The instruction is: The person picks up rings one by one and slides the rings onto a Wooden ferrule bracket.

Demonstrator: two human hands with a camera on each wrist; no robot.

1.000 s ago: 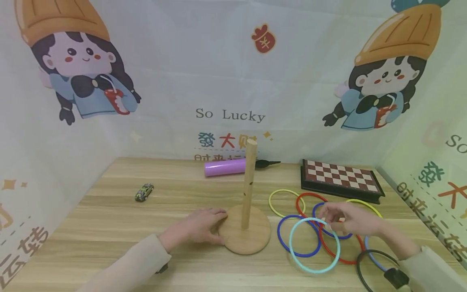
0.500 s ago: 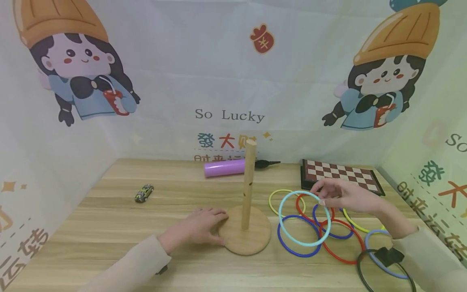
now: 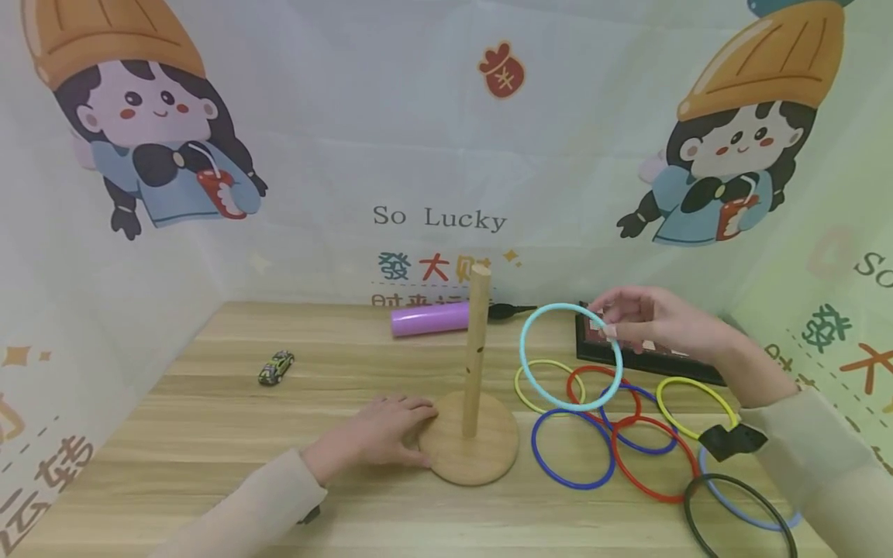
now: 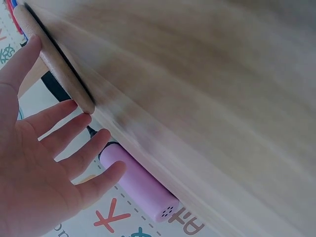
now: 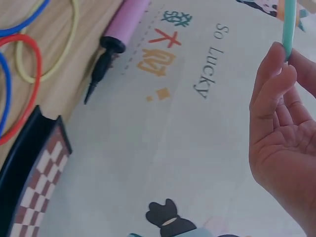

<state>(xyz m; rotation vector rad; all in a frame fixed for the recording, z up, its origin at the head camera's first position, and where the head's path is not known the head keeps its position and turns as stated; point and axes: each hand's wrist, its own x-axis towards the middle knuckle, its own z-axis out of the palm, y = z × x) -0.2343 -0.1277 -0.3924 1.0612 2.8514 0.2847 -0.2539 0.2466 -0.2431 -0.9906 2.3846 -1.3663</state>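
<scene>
In the head view my right hand (image 3: 652, 322) pinches a light cyan ring (image 3: 586, 406) between thumb and fingertips. The ring hangs upright in the air, overlapping the rings behind it. The right wrist view shows the thumb and finger meeting on the cyan ring's edge (image 5: 289, 29). My left hand (image 3: 377, 430) lies at the left side of a round wooden base (image 3: 467, 465), from which a wooden peg (image 3: 477, 341) stands upright. Seen from the left wrist, the fingers (image 4: 81, 195) are spread and nearly straight, with thumb and index fingertip at the base's rim (image 4: 54, 61).
Several coloured rings overlap on the table right of the base, including a blue ring (image 3: 582, 487) and a black ring (image 3: 687, 508). Behind them is a chessboard box (image 5: 42, 190), partly hidden by my right hand. A purple hand pump (image 3: 429, 320) and toy car (image 3: 276, 367) lie farther back.
My right hand has lifted the cyan ring up and away from the other rings, moving toward the back and slightly left. The left hand has stayed at the base.
</scene>
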